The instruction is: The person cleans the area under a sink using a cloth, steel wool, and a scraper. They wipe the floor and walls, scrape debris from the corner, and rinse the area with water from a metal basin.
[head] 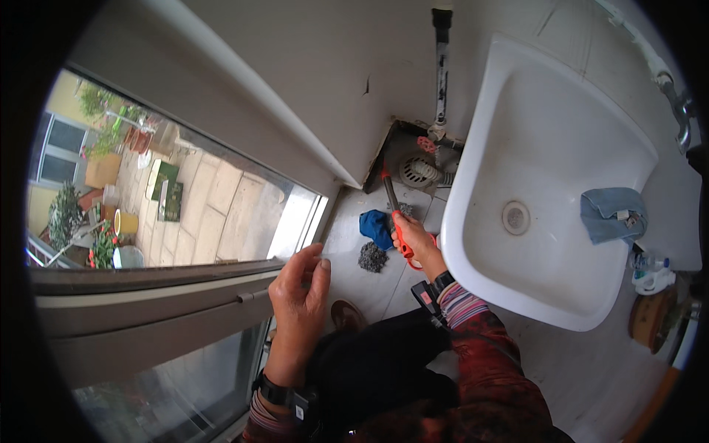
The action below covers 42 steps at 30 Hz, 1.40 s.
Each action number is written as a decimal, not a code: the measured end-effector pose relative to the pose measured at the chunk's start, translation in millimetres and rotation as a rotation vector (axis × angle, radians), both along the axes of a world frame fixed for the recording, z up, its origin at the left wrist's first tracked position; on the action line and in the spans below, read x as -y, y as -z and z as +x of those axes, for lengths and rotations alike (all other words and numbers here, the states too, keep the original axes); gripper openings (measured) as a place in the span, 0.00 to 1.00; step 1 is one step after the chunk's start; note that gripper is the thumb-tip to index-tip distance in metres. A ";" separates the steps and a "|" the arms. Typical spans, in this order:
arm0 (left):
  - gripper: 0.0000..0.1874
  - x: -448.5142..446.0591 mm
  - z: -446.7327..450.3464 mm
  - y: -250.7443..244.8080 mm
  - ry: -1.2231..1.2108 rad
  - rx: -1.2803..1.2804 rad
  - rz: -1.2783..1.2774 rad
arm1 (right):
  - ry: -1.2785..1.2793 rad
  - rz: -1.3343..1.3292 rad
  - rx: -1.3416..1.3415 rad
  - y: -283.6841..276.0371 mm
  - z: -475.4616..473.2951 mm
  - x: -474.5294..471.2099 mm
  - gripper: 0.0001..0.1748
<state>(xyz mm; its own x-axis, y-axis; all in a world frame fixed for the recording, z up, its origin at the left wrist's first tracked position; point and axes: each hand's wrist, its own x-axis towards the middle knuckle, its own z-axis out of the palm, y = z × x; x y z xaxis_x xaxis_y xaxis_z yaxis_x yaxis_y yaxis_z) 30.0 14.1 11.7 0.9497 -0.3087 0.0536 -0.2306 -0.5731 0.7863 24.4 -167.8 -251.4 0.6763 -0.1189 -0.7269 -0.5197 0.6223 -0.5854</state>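
Note:
My right hand (416, 241) grips the red handle of a slim tool with a dark shaft (391, 192); a small red glow shows at its far end, by the wall edge of a floor recess. Beside that end lies a round slotted floor drain (415, 170), with a corrugated drain hose (431, 171) over it. Raised near the window sill, my left hand (302, 288) holds nothing, its fingers bent and thumb apart. Between the hands, on the floor tiles, lie a blue cloth (375, 227) and a grey metal scouring pad (372, 257). A similar grey pad is partly hidden behind my right hand.
A white washbasin (457, 243) with a light blue cloth (612, 213) on its rim stands at right. A pipe with a red valve handle (426, 144) runs down the wall. The window frame (166, 288) borders the left. Bottles (652, 277) and a brown pot (651, 321) stand far right.

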 end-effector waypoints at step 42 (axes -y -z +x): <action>0.07 37.4 -48.8 9.5 0.200 0.211 -0.064 | -0.939 -1.535 -0.024 12.7 -40.9 -17.6 0.16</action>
